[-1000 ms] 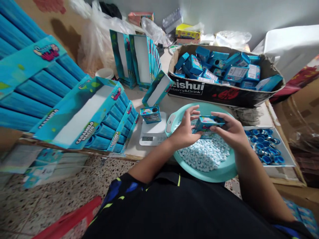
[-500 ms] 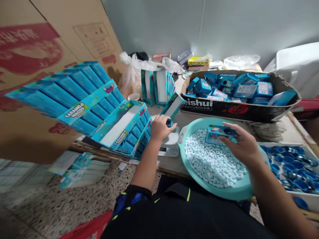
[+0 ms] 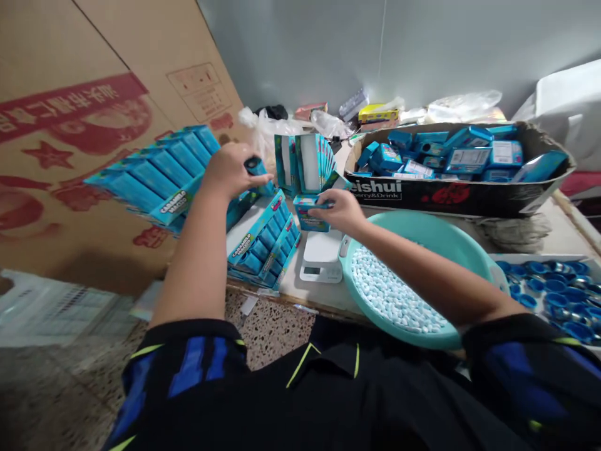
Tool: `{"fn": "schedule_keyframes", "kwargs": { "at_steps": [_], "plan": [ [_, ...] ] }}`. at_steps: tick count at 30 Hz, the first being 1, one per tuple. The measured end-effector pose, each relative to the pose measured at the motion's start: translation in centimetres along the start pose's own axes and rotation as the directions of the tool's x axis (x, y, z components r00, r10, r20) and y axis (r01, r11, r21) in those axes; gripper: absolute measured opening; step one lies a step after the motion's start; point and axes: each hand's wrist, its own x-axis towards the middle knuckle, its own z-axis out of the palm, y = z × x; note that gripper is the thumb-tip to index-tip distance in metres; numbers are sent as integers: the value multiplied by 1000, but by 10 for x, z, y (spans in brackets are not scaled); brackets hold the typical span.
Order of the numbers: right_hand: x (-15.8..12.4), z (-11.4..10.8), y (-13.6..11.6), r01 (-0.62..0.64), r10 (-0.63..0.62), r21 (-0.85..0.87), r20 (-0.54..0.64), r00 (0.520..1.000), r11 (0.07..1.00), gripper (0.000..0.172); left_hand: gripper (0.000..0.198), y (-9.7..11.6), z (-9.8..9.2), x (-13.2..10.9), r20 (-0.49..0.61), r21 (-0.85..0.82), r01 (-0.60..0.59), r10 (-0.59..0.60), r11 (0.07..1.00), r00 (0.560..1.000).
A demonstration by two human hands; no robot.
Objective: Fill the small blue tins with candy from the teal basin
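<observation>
My left hand (image 3: 230,169) is closed round a small blue box (image 3: 256,166) and holds it up over the open blue display carton (image 3: 263,235) that stands partly filled with such boxes. My right hand (image 3: 337,210) grips another small blue box (image 3: 307,213) and holds it on or just above the white scale (image 3: 322,260). The teal basin (image 3: 422,233) of pale blue candies (image 3: 392,297) sits right of the scale, under my right forearm.
A stack of blue display cartons (image 3: 150,178) leans at the left against large cardboard sheets (image 3: 70,113). Folded flat cartons (image 3: 305,160) stand behind the scale. A black cardboard tray (image 3: 451,194) holds several blue boxes. A white tray of blue caps (image 3: 554,294) lies at the right.
My left hand has lifted a small box off the scale and carried it left over the display carton. My right hand has brought its box from the basin to the scale.
</observation>
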Motion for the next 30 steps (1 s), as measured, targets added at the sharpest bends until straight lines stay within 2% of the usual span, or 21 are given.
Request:
{"fn": "schedule_keyframes", "kwargs": {
  "at_steps": [2, 4, 6, 9, 12, 15, 19, 21, 23, 25, 27, 28, 30],
  "plan": [
    [10, 21, 12, -5, 20, -145, 99, 995, 989, 22, 44, -12, 13, -6, -26, -63, 6, -7, 998, 1000],
    [12, 32, 28, 0, 39, -234, 163, 986, 972, 23, 44, -17, 18, -11, -60, -119, -30, 23, 992, 998],
    [9, 37, 42, -16, 63, -263, 173, 983, 965, 22, 43, -17, 20, -13, -83, -154, -77, 65, 985, 994],
    [4, 39, 56, -37, 81, -256, 163, 983, 966, 18, 40, -14, 23, -10, -54, -200, -147, 139, 969, 989],
    [3, 40, 59, 4, 43, -229, 199, 979, 973, 33, 40, -15, 31, -6, 17, -242, -203, 213, 949, 977],
    [5, 39, 59, 36, 13, -197, 242, 970, 980, 50, 42, -21, 40, -3, 17, -224, -215, 224, 950, 974],
    [6, 37, 63, 21, 33, -184, 285, 958, 983, 55, 56, -25, 51, -1, -11, -145, -182, 183, 972, 983],
    [7, 39, 64, 12, 47, -190, 302, 952, 982, 54, 69, -23, 57, 2, 2, -116, -155, 156, 981, 988],
    [7, 40, 62, 17, 35, -168, 305, 952, 986, 62, 87, -21, 60, 4, 14, -119, -150, 153, 981, 988],
    [4, 33, 56, 38, -8, -100, 289, 957, 994, 79, 105, -20, 61, 5, 14, -159, -149, 153, 976, 988],
    [-1, 13, 45, 76, -62, -37, 287, 956, 996, 89, 114, -21, 58, 4, 16, -216, -124, 130, 969, 991],
    [-6, -4, 40, 96, -80, -35, 311, 947, 995, 85, 116, -22, 55, 3, 18, -247, -100, 107, 964, 994],
    [-23, -43, 34, 127, -64, -117, 436, 898, 985, 65, 126, -27, 50, -1, 39, -333, -14, 29, 943, 999]
  ]
}}
